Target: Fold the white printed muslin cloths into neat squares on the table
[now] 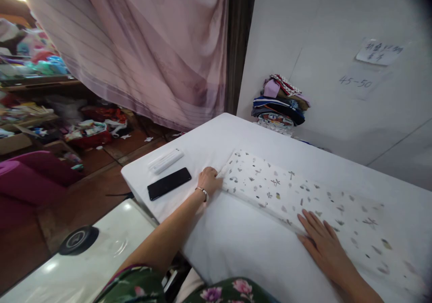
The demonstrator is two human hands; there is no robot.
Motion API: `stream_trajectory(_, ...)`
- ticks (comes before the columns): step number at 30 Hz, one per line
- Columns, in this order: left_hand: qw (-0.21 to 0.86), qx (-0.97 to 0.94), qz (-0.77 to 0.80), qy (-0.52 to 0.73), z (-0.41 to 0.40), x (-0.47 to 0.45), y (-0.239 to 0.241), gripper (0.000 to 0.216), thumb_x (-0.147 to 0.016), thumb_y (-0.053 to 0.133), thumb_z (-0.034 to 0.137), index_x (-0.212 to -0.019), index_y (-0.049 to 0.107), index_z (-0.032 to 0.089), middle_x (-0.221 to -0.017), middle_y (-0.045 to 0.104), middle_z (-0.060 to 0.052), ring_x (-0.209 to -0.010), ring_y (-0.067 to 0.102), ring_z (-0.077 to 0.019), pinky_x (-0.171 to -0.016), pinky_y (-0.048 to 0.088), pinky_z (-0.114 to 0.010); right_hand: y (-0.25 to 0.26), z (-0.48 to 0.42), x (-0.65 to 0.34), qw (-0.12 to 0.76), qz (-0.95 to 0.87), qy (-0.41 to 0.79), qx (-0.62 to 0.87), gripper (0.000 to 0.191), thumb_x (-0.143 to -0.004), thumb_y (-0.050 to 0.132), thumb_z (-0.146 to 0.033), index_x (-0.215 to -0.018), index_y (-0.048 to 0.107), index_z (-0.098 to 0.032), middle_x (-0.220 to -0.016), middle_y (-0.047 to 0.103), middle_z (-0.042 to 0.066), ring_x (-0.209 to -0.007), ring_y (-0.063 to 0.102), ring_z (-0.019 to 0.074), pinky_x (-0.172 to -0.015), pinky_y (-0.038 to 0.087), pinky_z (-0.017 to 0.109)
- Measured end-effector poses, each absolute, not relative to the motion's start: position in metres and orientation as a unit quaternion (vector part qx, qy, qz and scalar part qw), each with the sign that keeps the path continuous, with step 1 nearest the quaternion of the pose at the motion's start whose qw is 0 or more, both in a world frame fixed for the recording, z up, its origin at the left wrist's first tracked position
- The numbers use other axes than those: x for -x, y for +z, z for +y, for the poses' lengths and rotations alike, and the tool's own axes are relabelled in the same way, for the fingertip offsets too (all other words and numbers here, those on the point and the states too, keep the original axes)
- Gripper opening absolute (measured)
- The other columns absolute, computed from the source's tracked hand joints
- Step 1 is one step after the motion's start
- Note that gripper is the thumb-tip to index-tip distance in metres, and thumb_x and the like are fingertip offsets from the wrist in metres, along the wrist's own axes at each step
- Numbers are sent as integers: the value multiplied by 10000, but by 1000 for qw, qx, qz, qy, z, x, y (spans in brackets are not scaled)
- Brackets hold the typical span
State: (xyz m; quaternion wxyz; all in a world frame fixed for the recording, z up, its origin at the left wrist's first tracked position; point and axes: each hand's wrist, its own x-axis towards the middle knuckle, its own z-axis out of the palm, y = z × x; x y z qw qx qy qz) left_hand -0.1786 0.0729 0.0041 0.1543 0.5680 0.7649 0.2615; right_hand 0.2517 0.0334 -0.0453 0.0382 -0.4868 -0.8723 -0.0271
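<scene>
A long strip of folded white cloth (263,181) printed with small palm trees, leaves and rainbows lies flat on a white-covered table (232,244). At the cloth's left end, my left hand (209,181), with a bracelet at the wrist, is closed with its fingers curled on the edge. My right hand (322,244) rests flat on the cloth near its front edge, fingers stretched out. Left of my left hand lie a black phone (169,183) and a white oblong object (166,160).
A stack of folded clothes (280,102) stands against the wall beyond the table. A pink curtain (162,46) hangs at the back. To the left are a pale glossy surface with a round dark-rimmed object (79,240), a magenta roll (37,177) and cluttered shelves (37,78).
</scene>
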Motion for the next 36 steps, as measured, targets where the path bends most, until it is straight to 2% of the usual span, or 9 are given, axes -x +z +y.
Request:
stream_trajectory(3,116,-567,783,228,70,168,11,156,-700,557,255,-820,605,169,-1071,586,-98,-1078,479,-257,-917,365,-427,-37,34,-240,38,-864,-27,500,582,-877,311,-541,-1389,326,-266,-1454,252,13,-1338,230,253,-1070,223,517)
stream_trajectory(6,33,-636,726,259,67,141,19,361,-749,530,219,-1107,543,175,-1290,482,-113,-1246,358,-265,-1028,260,-480,-24,37,-210,59,-871,-35,487,593,-885,287,-534,-1410,279,-259,-1470,196,12,-1354,177,253,-1081,181,523)
stream_trajectory(10,-1,-769,600,222,66,104,13,485,-849,447,419,-1279,436,196,-1419,346,-87,-1343,209,-254,-1103,99,-502,-17,47,-160,54,-897,-5,438,631,-886,268,-565,-1426,231,-240,-1480,137,17,-1365,126,245,-1095,144,508)
stream_trajectory(13,45,-775,613,149,71,98,-3,627,-837,374,569,-1319,406,170,-1431,318,-114,-1346,202,-281,-1099,117,-512,-25,53,-141,46,-905,32,422,651,-877,269,-593,-1425,229,-242,-1477,154,26,-1362,141,253,-1090,155,512)
stream_trajectory(17,70,-765,628,120,79,106,-12,701,-820,315,640,-1345,376,180,-1448,285,-103,-1356,175,-275,-1104,127,-494,-31,51,-147,47,-909,65,410,628,-887,268,-575,-1429,197,-267,-1479,151,16,-1362,145,237,-1096,160,495)
stream_trajectory(22,72,-767,628,112,99,115,7,558,-855,311,580,-1226,518,219,-1384,401,-100,-1307,296,-275,-1050,252,-496,-16,59,-187,37,-860,72,504,608,-901,217,-559,-1430,205,-260,-1480,150,16,-1365,130,223,-1097,152,491)
stream_trajectory(25,22,-758,642,114,117,123,6,596,-836,371,574,-1290,463,198,-1437,304,-112,-1347,195,-297,-1071,162,-532,-8,76,-226,24,-803,50,594,629,-893,214,-569,-1413,276,-221,-1481,160,39,-1368,111,234,-1094,132,494)
stream_trajectory(29,35,-743,668,37,137,130,-10,703,-833,295,593,-1384,316,157,-1481,183,-86,-1370,90,-294,-1075,117,-544,-11,88,-280,-8,-703,52,710,636,-883,240,-571,-1407,285,-214,-1488,147,39,-1368,103,254,-1073,133,524)
stream_trajectory(36,31,-750,661,14,142,128,-3,648,-820,282,514,-1371,346,179,-1479,199,-84,-1370,82,-297,-1058,96,-570,-7,90,-302,21,-684,123,719,668,-870,182,-624,-1424,227,-254,-1503,70,15,-1376,33,236,-1086,55,485)
